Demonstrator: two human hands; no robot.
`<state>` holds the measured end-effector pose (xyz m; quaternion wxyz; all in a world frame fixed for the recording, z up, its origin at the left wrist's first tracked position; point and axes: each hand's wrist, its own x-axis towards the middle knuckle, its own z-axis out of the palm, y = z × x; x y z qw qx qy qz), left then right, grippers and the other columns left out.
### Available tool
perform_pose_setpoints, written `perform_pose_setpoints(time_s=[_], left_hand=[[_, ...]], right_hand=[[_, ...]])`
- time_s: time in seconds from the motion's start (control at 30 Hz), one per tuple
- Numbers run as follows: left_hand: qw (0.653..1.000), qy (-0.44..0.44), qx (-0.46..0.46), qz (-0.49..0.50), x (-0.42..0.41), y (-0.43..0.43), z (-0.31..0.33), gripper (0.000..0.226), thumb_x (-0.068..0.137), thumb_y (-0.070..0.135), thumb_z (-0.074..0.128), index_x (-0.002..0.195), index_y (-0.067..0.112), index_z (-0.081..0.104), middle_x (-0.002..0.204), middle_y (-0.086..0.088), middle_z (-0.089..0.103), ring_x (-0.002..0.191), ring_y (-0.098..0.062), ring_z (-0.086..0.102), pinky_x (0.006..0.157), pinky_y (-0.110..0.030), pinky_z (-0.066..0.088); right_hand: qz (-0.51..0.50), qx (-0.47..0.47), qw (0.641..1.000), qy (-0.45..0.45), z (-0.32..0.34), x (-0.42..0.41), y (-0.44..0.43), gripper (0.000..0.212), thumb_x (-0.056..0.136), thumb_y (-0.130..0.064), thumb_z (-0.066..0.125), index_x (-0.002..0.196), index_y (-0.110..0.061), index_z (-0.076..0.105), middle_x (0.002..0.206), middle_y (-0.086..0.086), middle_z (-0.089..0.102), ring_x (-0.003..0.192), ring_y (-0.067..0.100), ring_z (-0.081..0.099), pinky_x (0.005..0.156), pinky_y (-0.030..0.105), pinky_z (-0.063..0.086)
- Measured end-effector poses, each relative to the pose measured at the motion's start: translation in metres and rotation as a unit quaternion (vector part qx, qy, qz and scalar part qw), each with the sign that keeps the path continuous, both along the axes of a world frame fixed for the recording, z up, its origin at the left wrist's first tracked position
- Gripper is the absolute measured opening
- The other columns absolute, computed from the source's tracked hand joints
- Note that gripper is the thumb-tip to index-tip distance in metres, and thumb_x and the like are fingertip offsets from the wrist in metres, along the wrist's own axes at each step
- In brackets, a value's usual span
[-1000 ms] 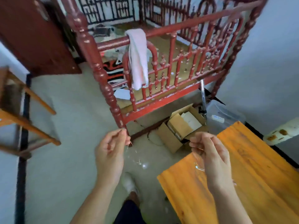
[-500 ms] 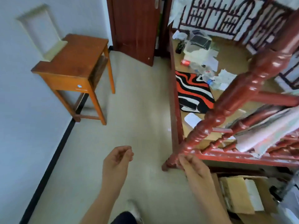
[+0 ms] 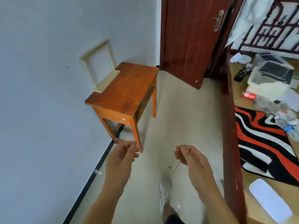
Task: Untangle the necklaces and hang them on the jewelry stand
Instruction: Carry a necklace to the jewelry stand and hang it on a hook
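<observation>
Holding: the right hand has its fingertips pinched together on a thin necklace, which hangs down from them.
Necklace: a fine chain, blurred, in a small loop under the right hand; a small red bead is at its lower left end. It hangs free in the air above the pale floor.
Left hand: the left hand is raised at the same height, well apart from the right hand. Its fingers are curled in with the thumb close to the fingertips. I cannot tell if it holds a chain; nothing is clear between the fingers.
Stand: the light wooden frame stands upright on the far left corner of the small table, next to the wall. No necklace is seen on it.
Table: orange wood, beside the wall, ahead of the left hand.
Door: the dark red door is open, behind the table.
Right side: a dark red rail runs along the floor; behind it lies a red, black and white rug.
Below: one white shoe of the person is seen between the forearms.
</observation>
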<state>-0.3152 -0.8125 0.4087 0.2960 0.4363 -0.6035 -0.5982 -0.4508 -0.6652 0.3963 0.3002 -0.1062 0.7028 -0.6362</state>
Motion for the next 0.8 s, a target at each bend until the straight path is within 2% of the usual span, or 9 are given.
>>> perform_pose_setpoints(time_s=[0.17, 0.3, 0.5, 0.67, 0.8], left_hand=[[0.997, -0.043, -0.027, 0.060, -0.059, -0.102, -0.006, 0.011, 0.095, 0.012, 0.061, 0.094, 0.016, 0.071, 0.082, -0.001, 0.074, 0.071, -0.013, 0.068, 0.068, -0.027, 0.051], [0.991, -0.048, -0.077, 0.100, -0.098, -0.186, 0.024, 0.013, 0.095, 0.011, 0.060, 0.091, 0.019, 0.070, 0.079, 0.004, 0.072, 0.070, -0.013, 0.068, 0.066, -0.023, 0.054], [0.984, -0.002, -0.050, 0.170, -0.132, -0.298, 0.031, 0.012, 0.095, 0.012, 0.059, 0.097, 0.016, 0.070, 0.083, -0.002, 0.072, 0.072, -0.015, 0.068, 0.063, -0.019, 0.054], [0.994, 0.031, -0.010, 0.107, -0.155, -0.397, 0.001, 0.025, 0.097, 0.007, 0.056, 0.116, 0.021, 0.064, 0.104, 0.006, 0.073, 0.101, -0.016, 0.067, 0.088, -0.036, 0.054], [0.994, 0.066, 0.090, 0.009, -0.170, -0.473, -0.013, 0.044, 0.098, 0.010, 0.055, 0.138, 0.026, 0.050, 0.126, 0.016, 0.065, 0.116, -0.007, 0.060, 0.094, -0.032, 0.050]], right_hand=[[0.122, 0.018, 0.992, 0.009, -0.014, -0.080, -0.129, 0.025, 0.104, -0.024, 0.050, 0.094, -0.020, 0.073, 0.091, -0.003, 0.074, 0.093, 0.014, 0.068, 0.086, 0.028, 0.054], [0.208, -0.006, 0.978, 0.029, 0.017, -0.134, -0.235, 0.026, 0.104, -0.028, 0.051, 0.091, -0.023, 0.073, 0.090, -0.003, 0.073, 0.091, 0.011, 0.068, 0.079, 0.022, 0.052], [0.310, 0.011, 0.949, 0.055, 0.046, -0.183, -0.375, 0.027, 0.106, -0.030, 0.046, 0.100, -0.026, 0.072, 0.089, -0.006, 0.074, 0.088, 0.008, 0.069, 0.080, 0.022, 0.056], [0.409, 0.070, 0.905, 0.090, 0.050, -0.205, -0.485, 0.034, 0.108, -0.028, 0.040, 0.095, -0.024, 0.071, 0.068, -0.005, 0.060, 0.067, 0.006, 0.060, 0.072, 0.020, 0.054], [0.466, 0.119, 0.873, 0.082, 0.058, -0.216, -0.561, 0.038, 0.107, -0.032, 0.040, 0.085, -0.025, 0.071, 0.066, -0.002, 0.053, 0.061, 0.010, 0.050, 0.066, 0.027, 0.045]])
